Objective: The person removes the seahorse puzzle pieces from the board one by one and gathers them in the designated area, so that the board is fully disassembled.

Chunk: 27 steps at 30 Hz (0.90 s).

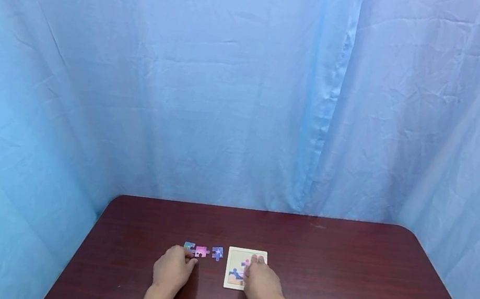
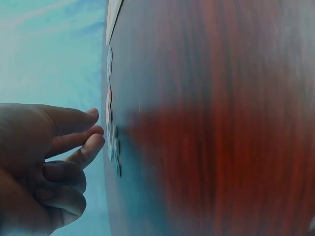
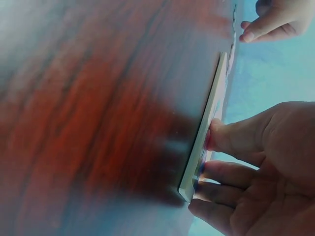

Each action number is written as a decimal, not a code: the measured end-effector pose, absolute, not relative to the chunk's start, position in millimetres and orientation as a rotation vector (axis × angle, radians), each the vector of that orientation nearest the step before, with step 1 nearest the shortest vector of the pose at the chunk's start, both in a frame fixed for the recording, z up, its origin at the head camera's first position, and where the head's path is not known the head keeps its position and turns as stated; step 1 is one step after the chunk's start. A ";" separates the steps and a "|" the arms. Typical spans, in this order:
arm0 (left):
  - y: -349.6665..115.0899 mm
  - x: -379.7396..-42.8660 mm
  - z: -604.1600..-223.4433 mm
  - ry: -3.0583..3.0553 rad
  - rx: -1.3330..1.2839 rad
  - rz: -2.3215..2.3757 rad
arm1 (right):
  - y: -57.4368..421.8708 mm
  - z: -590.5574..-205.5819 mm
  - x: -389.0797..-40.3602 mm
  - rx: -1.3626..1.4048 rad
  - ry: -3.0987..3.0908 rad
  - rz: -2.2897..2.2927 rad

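Note:
My left hand [image 1: 174, 269] hovers at three loose jigsaw pieces left of a square puzzle tray [image 1: 228, 269]. Its thumb and first fingers reach out, tips close to a blue-green piece [image 1: 189, 244] that they partly cover. Beside that lies a pink piece [image 1: 201, 252], then a purple-blue piece [image 1: 218, 253] with a pale star. My right hand [image 1: 265, 286] rests over the tray's right half, thumb and fingertips touching the pieces inside. A blue and orange fitted section [image 1: 235, 276] shows at the tray's lower left; the part under the hand is hidden.
The dark red-brown table [image 1: 342, 278] carries the tray and the pieces near its middle. Behind and on both sides hangs a blue curtain [image 1: 231, 90], meeting the table's back edge.

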<state>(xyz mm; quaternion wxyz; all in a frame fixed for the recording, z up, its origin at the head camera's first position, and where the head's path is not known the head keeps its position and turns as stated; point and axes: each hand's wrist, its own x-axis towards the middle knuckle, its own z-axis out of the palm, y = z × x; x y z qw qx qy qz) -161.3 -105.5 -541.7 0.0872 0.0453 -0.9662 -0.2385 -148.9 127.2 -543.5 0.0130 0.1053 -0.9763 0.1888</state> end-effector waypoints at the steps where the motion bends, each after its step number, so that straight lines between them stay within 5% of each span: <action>1: -102.8 -160.5 -542.0 -2.870 0.119 -0.714 | 128.0 -543.5 -148.9 0.327 -3.044 0.590; 27: -24.9 -159.5 -536.1 -2.874 -0.329 -0.752 | 135.3 -543.8 -146.7 0.437 -2.989 0.711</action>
